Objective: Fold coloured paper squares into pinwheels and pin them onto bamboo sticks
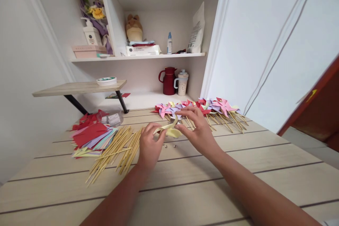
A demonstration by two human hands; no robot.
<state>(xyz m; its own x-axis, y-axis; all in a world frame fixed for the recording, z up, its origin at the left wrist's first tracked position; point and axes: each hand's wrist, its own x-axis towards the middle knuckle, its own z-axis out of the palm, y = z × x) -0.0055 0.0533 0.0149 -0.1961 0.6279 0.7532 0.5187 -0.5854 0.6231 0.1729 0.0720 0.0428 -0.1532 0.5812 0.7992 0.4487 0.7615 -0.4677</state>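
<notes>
A pale yellow paper pinwheel piece point(173, 132) with curled flaps is held above the table between both hands. My left hand point(151, 145) pinches its left side between thumb and fingers. On the other side, my right hand point(198, 131) has its thumb and index finger at a raised flap, gripping it from the right. The fingertips partly cover the paper. Below lie small shiny pieces point(175, 146), too small to make out. Just left of my left hand are many thin wooden sticks point(113, 152).
Stacked coloured paper sheets point(91, 136) lie at the left, near a clear plastic container point(113, 118). Finished pinwheels on sticks point(224, 106) lie along the back right. A small raised shelf point(76, 88) stands back left. A red jug point(168, 81) and a cup point(182, 83) stand behind.
</notes>
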